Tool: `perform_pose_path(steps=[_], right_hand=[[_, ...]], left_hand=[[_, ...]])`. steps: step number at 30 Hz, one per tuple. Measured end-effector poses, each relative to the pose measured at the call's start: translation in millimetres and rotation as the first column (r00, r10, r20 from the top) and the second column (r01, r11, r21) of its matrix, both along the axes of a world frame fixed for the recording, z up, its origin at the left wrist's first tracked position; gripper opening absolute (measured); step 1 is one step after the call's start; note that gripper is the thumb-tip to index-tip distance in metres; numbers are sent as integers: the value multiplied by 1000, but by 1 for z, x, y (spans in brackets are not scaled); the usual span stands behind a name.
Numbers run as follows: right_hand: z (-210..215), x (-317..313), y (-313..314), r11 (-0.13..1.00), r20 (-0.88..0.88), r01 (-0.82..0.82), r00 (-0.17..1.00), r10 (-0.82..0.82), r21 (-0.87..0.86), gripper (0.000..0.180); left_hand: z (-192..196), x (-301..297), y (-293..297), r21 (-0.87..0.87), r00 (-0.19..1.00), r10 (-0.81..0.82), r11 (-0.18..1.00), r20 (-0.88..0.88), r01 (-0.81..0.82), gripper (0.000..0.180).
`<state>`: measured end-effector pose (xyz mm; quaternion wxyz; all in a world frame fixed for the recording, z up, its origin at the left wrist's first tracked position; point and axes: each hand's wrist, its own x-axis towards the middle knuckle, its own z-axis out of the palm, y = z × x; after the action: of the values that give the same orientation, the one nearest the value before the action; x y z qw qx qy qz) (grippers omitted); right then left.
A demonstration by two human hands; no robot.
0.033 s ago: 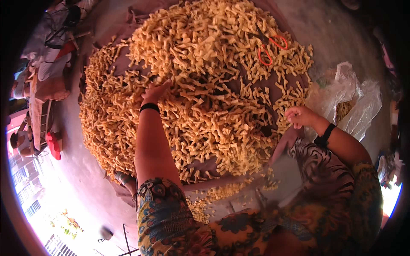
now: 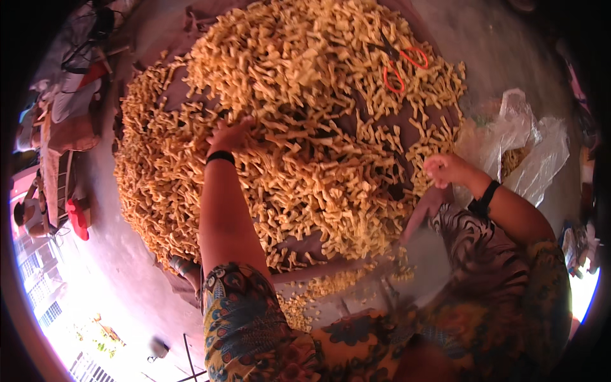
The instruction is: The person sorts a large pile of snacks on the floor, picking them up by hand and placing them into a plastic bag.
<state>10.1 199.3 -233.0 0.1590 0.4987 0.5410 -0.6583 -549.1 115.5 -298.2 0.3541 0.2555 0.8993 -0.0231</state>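
Observation:
My left hand (image 2: 230, 135) reaches over a broad heap of pale yellow, knobbly stick-like pieces (image 2: 299, 57). Its fingers are stretched out and touch pieces near the middle of the heap; nothing is clearly held. At the heap's right edge, my right hand (image 2: 448, 169) hovers above a patterned cloth on my leg (image 2: 474, 239). Those fingers are curled in, and whether they hold something small is hidden. Scissors with orange handles (image 2: 393, 57) lie on the far right of the heap, out of reach of both hands.
A crumpled clear plastic bag (image 2: 541, 149) lies on the right, with some pieces by it. Small crumbs (image 2: 331, 284) are scattered before my lap. What looks like a foot with a strap (image 2: 186, 267) rests at the heap's lower left. A red object (image 2: 77, 219) stands far left.
My left hand has shifted slightly left over the heap. My right hand has moved up a little, its fingers still curled. The scissors stay where they lay.

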Motion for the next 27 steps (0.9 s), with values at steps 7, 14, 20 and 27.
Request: perform_pose_path(steps=[7,14,20,27], right_hand=[[9,-77,-8,926,56,-21,997,45,-378,80],[-19,-128,-72,835,197,239,967,-160,-496,125],[-31,-172,-92,861,80,194,981,-177,-469,118],[-18,-180,-101,872,62,369,927,-369,-322,88]], left_hand=[[-17,3,-38,113,980,-29,994,198,7,104],[-1,79,-81,153,885,-18,986,465,-61,89],[-28,160,-117,244,822,15,952,569,-187,66],[12,209,-114,32,340,291,716,894,-697,56]])
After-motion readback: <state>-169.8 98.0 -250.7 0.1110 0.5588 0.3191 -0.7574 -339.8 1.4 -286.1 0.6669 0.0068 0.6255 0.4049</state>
